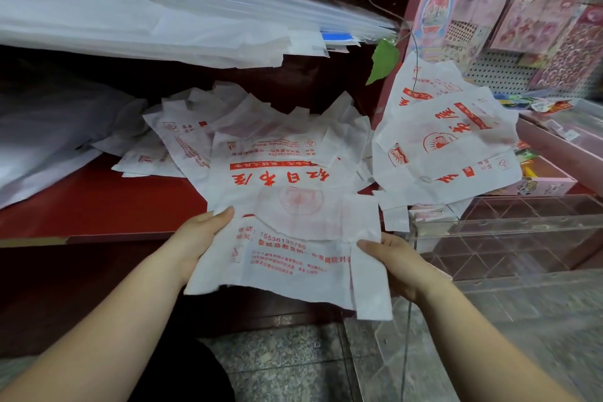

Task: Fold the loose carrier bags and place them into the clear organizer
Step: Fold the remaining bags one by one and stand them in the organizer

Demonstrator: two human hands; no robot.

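Red shelf (98,206) behind carrier bag (293,254), left hand (199,238) and right hand (398,264) pinch-tight on its side edges, clear organizer (522,238) just beside.

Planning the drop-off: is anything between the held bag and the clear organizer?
Nothing visible does. The held bag, in left hand and right hand, is beside the clear organizer; loose bags lie by its far corner.

"红日书屋" on carrier bag (293,232)

Bare red shelf (98,206) opens left of the left hand (199,235); heaped carrier bags (261,143) block ahead; the clear organizer (505,238) walls the right hand (396,266) on its right.
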